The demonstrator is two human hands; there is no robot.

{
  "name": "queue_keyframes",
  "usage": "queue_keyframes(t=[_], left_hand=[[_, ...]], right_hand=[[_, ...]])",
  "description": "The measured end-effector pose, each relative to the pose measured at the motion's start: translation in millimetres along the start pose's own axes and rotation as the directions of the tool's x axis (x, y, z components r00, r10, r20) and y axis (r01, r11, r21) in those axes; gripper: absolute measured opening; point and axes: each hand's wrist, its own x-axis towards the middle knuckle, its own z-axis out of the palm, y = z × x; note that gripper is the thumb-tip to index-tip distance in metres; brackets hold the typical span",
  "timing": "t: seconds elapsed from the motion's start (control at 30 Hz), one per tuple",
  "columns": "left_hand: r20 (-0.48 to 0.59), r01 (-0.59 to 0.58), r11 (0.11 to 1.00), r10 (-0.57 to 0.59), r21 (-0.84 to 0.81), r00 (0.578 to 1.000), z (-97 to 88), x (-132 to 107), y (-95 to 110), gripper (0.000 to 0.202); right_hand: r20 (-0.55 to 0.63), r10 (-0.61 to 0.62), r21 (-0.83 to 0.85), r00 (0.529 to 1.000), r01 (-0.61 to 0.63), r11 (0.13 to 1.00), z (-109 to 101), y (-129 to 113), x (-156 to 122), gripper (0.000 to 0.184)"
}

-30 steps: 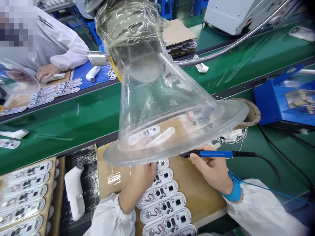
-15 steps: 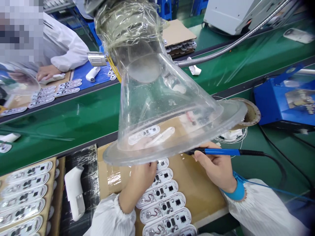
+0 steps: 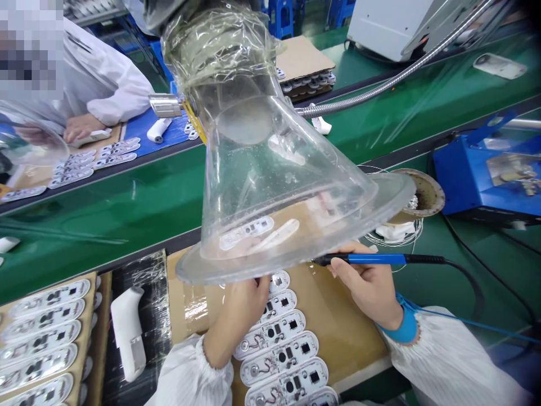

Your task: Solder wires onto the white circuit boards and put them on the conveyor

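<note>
My right hand (image 3: 368, 285) grips a blue-handled soldering iron (image 3: 374, 259), its black tip pointing left under the rim of a clear funnel-shaped fume hood (image 3: 274, 186). My left hand (image 3: 243, 304) reaches forward under that rim, fingers hidden by it, resting over a column of white oval circuit boards (image 3: 281, 355) on a cardboard sheet (image 3: 338, 321). Through the hood I see one more board and a white strip lying on the cardboard.
A green conveyor belt (image 3: 105, 208) runs across carrying white parts. Left stand a tray of more boards (image 3: 40, 332) and a white housing (image 3: 127, 332). Right are a blue box (image 3: 482, 169), a solder sponge dish (image 3: 425, 194) and black cable. A person in white works opposite.
The white parts on the conveyor have drifted left. My right hand with the soldering iron shifted slightly; my left hand stays under the hood.
</note>
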Motion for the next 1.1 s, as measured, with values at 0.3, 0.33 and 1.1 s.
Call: queue_keyframes(t=[0.3, 0.33, 1.1], left_hand=[[-0.025, -0.004, 1.0, 0.004, -0.003, 1.0, -2.9, 2, 4, 0.019], [-0.027, -0.005, 1.0, 0.004, -0.005, 1.0, -2.9, 2, 4, 0.019], [-0.042, 0.029, 0.999, -0.027, 0.04, 0.999, -0.7, 4, 5, 0.02]], right_hand=[[-0.005, 0.038, 0.01, 0.999, -0.038, 0.999, 1, -1, -1, 0.01], [-0.01, 0.045, 0.012, 0.999, -0.044, 0.999, 1, -1, -1, 0.01], [0.021, 0.042, 0.016, 0.999, -0.043, 0.999, 8, -13, 3, 0.008]])
